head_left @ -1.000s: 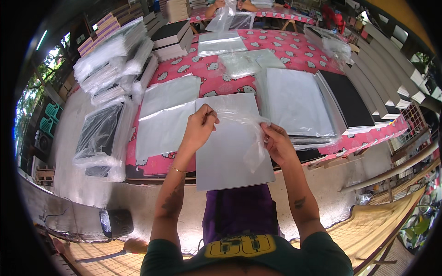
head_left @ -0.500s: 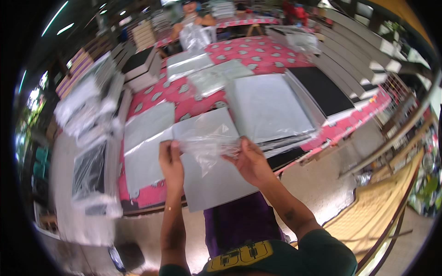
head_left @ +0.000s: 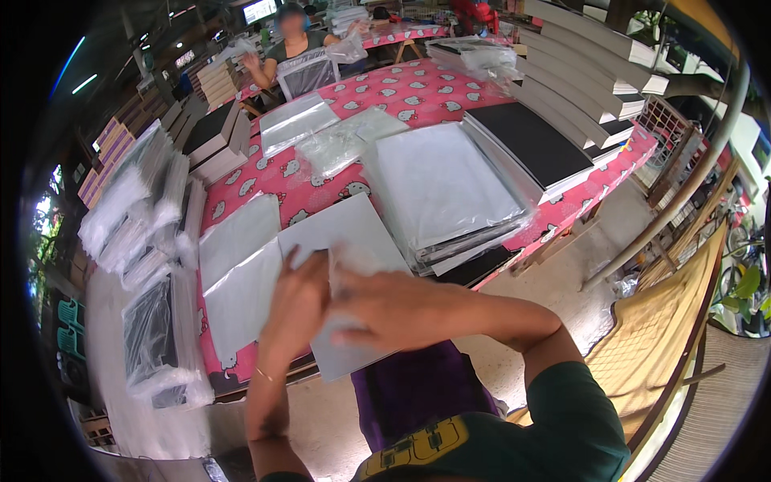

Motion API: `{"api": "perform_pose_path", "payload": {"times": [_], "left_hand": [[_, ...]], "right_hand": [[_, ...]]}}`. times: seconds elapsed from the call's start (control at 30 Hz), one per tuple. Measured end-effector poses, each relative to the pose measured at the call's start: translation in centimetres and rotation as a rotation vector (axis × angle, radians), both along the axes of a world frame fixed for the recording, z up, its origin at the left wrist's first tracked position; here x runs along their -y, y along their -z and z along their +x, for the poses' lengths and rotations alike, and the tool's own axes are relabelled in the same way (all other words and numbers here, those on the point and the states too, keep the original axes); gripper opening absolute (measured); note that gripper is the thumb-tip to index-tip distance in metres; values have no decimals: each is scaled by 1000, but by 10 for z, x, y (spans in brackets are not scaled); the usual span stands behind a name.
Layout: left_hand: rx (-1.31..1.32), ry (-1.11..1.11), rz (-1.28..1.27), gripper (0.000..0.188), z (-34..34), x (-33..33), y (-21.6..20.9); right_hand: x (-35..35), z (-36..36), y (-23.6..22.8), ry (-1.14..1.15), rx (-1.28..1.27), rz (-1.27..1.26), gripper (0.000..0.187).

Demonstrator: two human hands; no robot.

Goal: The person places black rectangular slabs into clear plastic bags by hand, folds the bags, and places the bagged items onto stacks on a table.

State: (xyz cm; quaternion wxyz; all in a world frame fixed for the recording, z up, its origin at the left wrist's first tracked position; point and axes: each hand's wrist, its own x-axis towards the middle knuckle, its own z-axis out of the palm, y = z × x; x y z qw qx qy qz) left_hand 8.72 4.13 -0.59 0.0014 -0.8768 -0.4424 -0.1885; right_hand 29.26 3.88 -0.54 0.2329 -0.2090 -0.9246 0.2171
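A flat grey board [head_left: 341, 221] lies at the table's near edge, partly hidden beneath my hands. My left hand [head_left: 299, 297] is over its left side with the fingers curled in; what they hold, if anything, is hidden. Crossing in from the right, my right hand [head_left: 385, 305] meets the left one above the board, its fingers smeared by motion. To the left lie flat clear plastic sleeves [head_left: 241, 257]. Right of the board rises a stack of plastic-wrapped pale sheets [head_left: 450, 185].
Further back lie more clear sleeves [head_left: 297, 122]. Black-covered books [head_left: 530, 145] and tall book piles [head_left: 562, 72] line the right side. Plastic-wrapped bundles [head_left: 132, 201] stand at the left. Across the pink patterned table [head_left: 385, 88], another person [head_left: 297, 48] handles a wrapped dark item.
My hands have come together from wide apart, the right sweeping left over the board. The clear plastic stretched between them no longer shows plainly. The person opposite has spread their arms.
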Motion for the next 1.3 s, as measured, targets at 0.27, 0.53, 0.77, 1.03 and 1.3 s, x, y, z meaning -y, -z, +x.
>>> {"api": "perform_pose_path", "payload": {"times": [0.27,0.53,0.77,1.03,1.3], "left_hand": [[382,-189,248,59,-42,-22,-5],[876,384,-377,27,-13,2,-28],[170,-463,376,23,-10,12,-24],[1080,225,-364,16,-108,54,16],[871,290,-410,16,-46,56,21]], "right_hand": [[-20,42,6,315,26,300,25],[-34,60,0,784,180,353,15],[-8,63,-17,975,-270,508,36],[-31,108,51,125,51,-393,36],[-22,90,54,-169,-302,-1032,25]]}}
